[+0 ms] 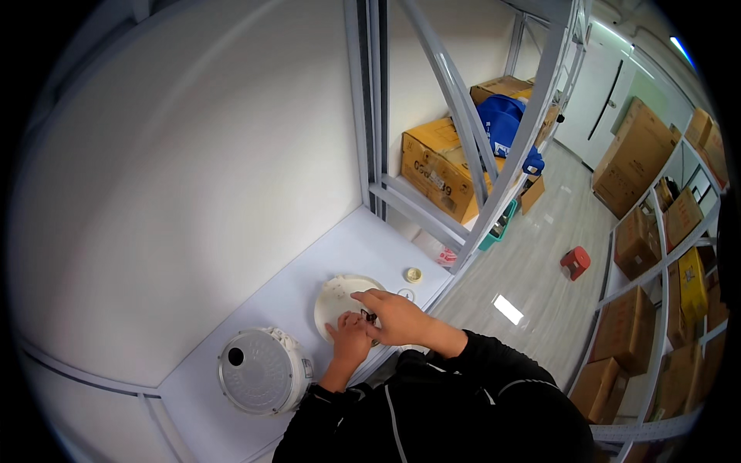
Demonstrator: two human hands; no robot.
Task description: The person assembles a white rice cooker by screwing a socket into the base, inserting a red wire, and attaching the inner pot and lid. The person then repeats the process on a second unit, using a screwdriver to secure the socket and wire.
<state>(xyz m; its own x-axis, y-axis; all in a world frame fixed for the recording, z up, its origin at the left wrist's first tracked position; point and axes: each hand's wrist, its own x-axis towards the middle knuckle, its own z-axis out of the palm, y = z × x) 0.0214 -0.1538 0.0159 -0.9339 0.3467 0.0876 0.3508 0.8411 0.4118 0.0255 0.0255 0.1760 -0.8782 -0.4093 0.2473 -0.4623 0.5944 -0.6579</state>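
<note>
Both my hands are over a round, shallow cream-white lid or dish (332,297) on the white shelf. My left hand (351,342) rests at its near side, fingers spread and touching the surface. My right hand (397,318) reaches in from the right, close against the left one. Its fingers curl around a small dark thing (369,315), with one finger stretched out over the dish. The dark thing is too small and too covered to name. Little dark specks lie on the dish.
A white drum-shaped unit (258,374) with a black round spot stands at the left. Beyond the dish are a small round tub (414,275) and a clear ring (406,294). A metal rack upright (513,139), yellow carton (440,170), red stool (575,263) and box-filled shelves (629,332) lie further right.
</note>
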